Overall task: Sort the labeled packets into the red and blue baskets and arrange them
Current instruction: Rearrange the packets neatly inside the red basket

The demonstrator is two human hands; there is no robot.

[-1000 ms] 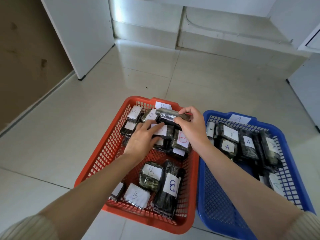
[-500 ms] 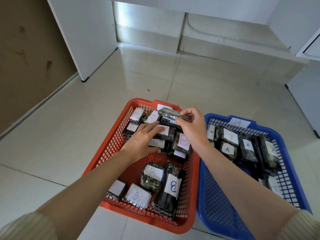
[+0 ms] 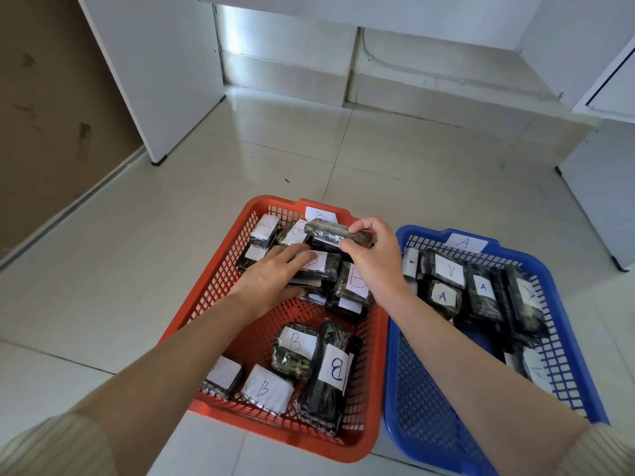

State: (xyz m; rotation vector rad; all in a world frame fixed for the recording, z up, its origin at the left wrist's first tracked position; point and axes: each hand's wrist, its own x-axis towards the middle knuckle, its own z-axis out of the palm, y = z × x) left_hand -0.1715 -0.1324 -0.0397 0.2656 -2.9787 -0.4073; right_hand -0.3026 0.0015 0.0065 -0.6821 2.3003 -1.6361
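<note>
A red basket (image 3: pixel 220 286) on the floor holds several dark wrapped packets with white "B" labels. To its right, a blue basket (image 3: pixel 563 304) holds several packets labelled "A". My right hand (image 3: pixel 374 259) pinches one dark packet (image 3: pixel 326 231) by its right end, lifted above the pile at the red basket's far end. My left hand (image 3: pixel 275 276) lies flat with straight fingers on a labelled packet (image 3: pixel 326 266) in that pile. Loose B packets (image 3: pixel 295 345) lie at the near end of the red basket.
Both baskets stand side by side on a glossy tiled floor (image 3: pixel 378 159). White cabinet panels (image 3: pixel 154 63) rise at the back left and right. A brown wall (image 3: pixel 41 115) runs along the left.
The view has tilted so the baskets sit lower in frame. Both hands stay almost still, the right keeping its packet, the left resting on the pile.
</note>
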